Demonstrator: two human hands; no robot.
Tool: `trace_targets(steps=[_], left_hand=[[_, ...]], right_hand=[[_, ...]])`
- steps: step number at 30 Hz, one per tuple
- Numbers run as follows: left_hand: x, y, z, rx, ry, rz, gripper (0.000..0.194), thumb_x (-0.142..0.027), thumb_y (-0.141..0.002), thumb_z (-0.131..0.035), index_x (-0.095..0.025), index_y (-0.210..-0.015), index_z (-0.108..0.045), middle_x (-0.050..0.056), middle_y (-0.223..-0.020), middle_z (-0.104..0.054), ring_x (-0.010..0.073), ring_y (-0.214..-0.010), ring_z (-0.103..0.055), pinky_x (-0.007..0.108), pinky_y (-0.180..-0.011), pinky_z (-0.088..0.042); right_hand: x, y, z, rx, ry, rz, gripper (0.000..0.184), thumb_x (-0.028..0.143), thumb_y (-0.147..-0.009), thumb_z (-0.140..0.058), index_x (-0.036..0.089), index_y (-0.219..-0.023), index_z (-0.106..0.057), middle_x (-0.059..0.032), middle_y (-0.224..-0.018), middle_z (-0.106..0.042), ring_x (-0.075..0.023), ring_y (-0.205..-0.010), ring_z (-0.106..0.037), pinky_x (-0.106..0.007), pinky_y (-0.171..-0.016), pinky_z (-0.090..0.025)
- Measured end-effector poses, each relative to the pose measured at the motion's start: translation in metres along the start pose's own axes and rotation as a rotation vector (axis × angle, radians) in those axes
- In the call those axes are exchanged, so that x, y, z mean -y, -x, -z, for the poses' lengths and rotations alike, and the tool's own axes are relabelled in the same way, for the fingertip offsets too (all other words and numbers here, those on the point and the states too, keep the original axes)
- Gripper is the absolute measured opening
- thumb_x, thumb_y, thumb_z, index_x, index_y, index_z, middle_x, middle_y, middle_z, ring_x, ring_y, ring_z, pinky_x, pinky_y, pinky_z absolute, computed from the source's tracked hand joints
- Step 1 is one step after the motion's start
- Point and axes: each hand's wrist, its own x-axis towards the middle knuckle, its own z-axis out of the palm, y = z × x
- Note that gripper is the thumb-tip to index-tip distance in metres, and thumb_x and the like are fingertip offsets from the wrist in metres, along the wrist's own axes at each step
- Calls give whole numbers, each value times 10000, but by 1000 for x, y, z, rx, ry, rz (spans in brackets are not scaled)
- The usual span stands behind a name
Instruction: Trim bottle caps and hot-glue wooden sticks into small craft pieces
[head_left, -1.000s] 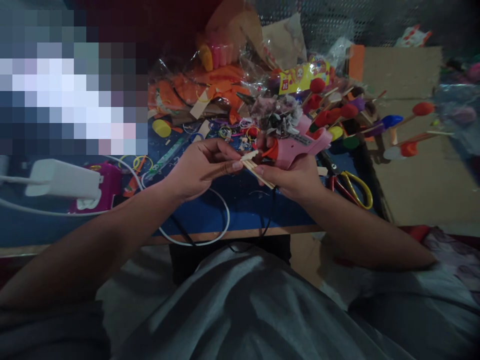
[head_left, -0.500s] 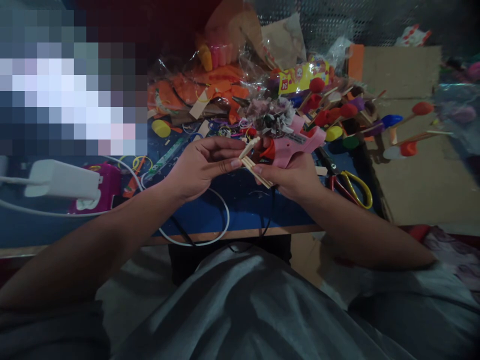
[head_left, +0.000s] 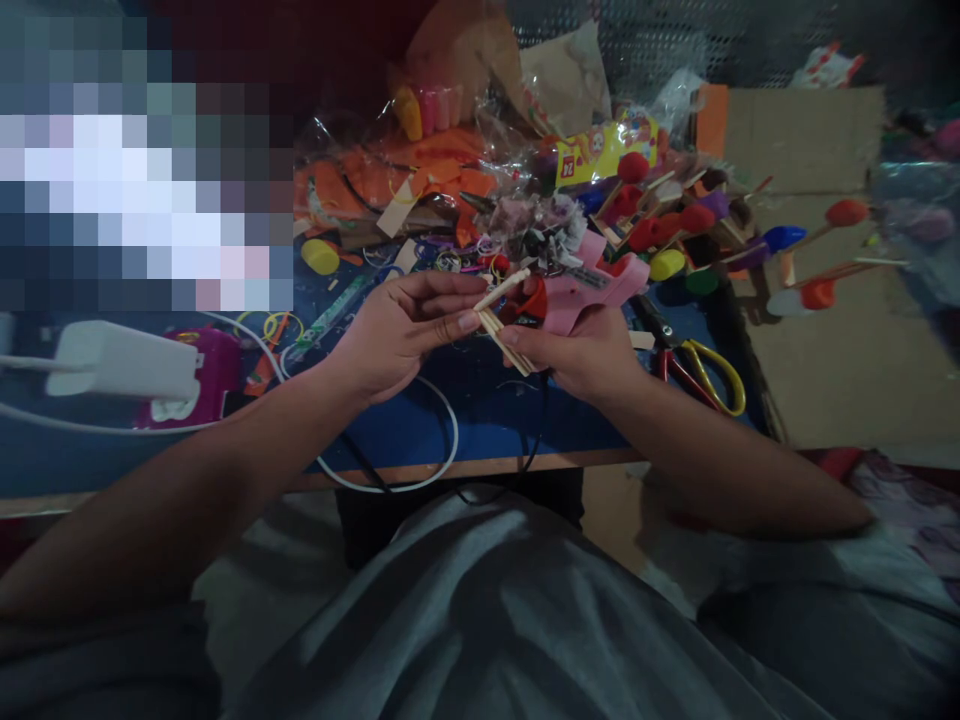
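Note:
My left hand [head_left: 401, 335] is closed, with thumb and fingertips pinching the corner of a small frame of pale wooden sticks [head_left: 501, 290]. My right hand [head_left: 581, 350] is wrapped round the handle of a pink glue gun [head_left: 596, 292] with a red-orange trigger [head_left: 534, 298]. Its thumb also presses the lower wooden sticks [head_left: 506, 343]. One stick slants up to the right from the joined corner. A black cord [head_left: 541, 420] hangs below the right hand. My fingers hide part of the handle and the sticks' far side.
Scissors [head_left: 705, 370] with red and yellow handles lie right of my right hand. Colourful clay-topped sticks [head_left: 697, 222] spread towards cardboard [head_left: 855, 350]. A white charger [head_left: 127, 360] and looping white cable [head_left: 454, 440] are at left. Crumpled plastic [head_left: 536, 232] lies behind the glue gun.
The upper stick now reaches further up and right, and the stick frame has turned slightly in my fingers. Both hands stay almost in place.

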Motion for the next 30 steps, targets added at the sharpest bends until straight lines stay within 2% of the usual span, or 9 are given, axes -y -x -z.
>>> trace_targets(steps=[2, 5, 8, 10, 12, 15, 20, 25, 30], left_hand=[[-1, 0, 0, -3, 9, 8, 521, -389, -608, -1133, -250, -1030, -861, -21, -1020, -895, 130, -964, -861, 220, -965, -687], [-3, 0, -1, -20, -8, 29, 577, -407, -608, -1131, -235, -1070, -831, 5, -1004, -898, 167, -959, -869, 272, -960, -703], [-3, 1, -3, -35, -29, 51, 595, -377, -573, -1145, -208, -1033, -807, 7, -951, -888, 139, -902, -855, 226, -906, -691], [-1, 0, -3, -28, -40, 65, 591, -357, -551, -1152, -195, -994, -796, 2, -917, -875, 121, -870, -841, 196, -874, -677], [1, 0, -2, -14, -60, 62, 587, -362, -554, -1149, -190, -984, -788, 6, -907, -861, 133, -868, -835, 216, -878, -680], [4, -1, 0, 6, -97, 32, 571, -392, -604, -1128, -188, -998, -769, 13, -934, -841, 154, -896, -821, 259, -898, -687], [1, 2, -3, 23, -53, 67, 617, -448, -630, -1115, -194, -1032, -722, -7, -960, -782, 167, -896, -804, 305, -854, -714], [-2, 4, -6, -4, -8, 99, 643, -423, -628, -1117, -211, -1068, -699, -3, -984, -798, 222, -997, -837, 337, -848, -734], [-3, 4, -7, -18, -5, 105, 554, -287, -666, -1089, -202, -1052, -700, -18, -942, -819, 212, -972, -856, 342, -871, -747]], right_hand=[[-2, -1, 1, -34, 24, 29, 571, 481, -674, -1081, 243, -1064, -739, 3, -972, -784, -172, -763, -748, -387, -763, -707], [-5, -4, 3, -98, 77, 111, 571, 536, -660, -1080, 249, -1044, -770, -21, -1042, -802, -225, -966, -790, -427, -953, -701], [-2, -6, 4, -63, 132, 168, 549, 582, -706, -1047, 253, -1071, -801, -46, -1114, -829, -268, -1124, -790, -462, -1083, -665], [2, -6, 3, -28, 150, 172, 516, 574, -734, -1034, 255, -1069, -804, -51, -1147, -839, -272, -1158, -787, -477, -1130, -645], [6, -5, 0, -38, 127, 150, 492, 560, -722, -1042, 254, -1007, -783, -42, -1100, -841, -267, -1112, -796, -483, -1102, -659], [9, -3, -4, -78, 98, 111, 477, 530, -688, -1058, 252, -938, -761, -21, -988, -821, -250, -998, -794, -446, -952, -697], [5, -2, -2, -149, 152, 102, 404, 539, -768, -1005, 260, -988, -812, -22, -957, -793, -226, -893, -759, -367, -726, -668], [2, -1, -1, -180, 118, 114, 384, 508, -754, -1022, 265, -964, -811, -18, -941, -791, -216, -841, -754, -372, -712, -667], [2, -2, -2, -166, 108, 102, 389, 494, -733, -1032, 252, -942, -810, -13, -857, -771, -204, -770, -719, -348, -628, -622]])
